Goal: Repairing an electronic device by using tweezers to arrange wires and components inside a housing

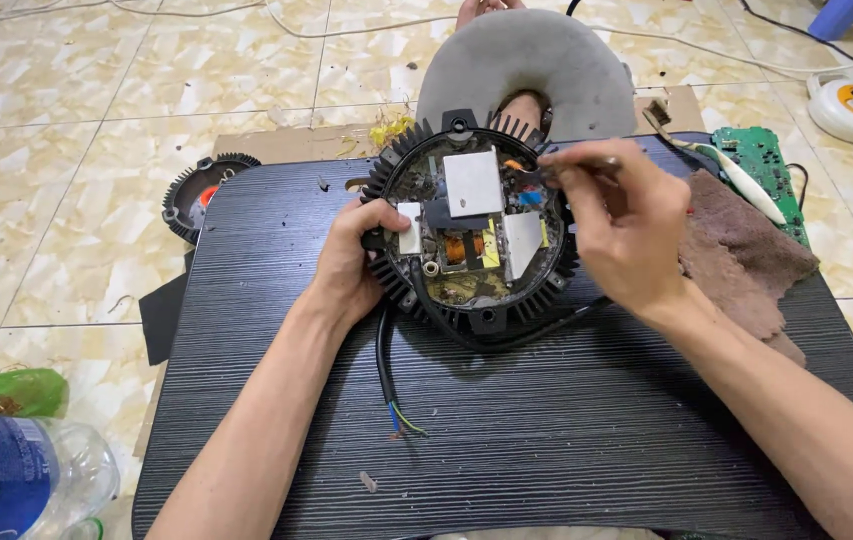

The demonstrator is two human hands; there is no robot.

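1. The left hand clamps the left rim of the round finned housing, steadying it on the dark ribbed tabletop.
2. The right hand pinches a slim tool, probably a small brush, its tip over the housing's upper right.
3. Judged step: cleaning the internals; the next move needs light strokes.
4. Inside sit 3 grey plates, a copper coil and grime.

The near half of the surface lies open from 4 to 8 o'clock, crossed only by a cable. At 3 o'clock a cloth and circuit board crowd the edge; at 12 a cushion blocks.
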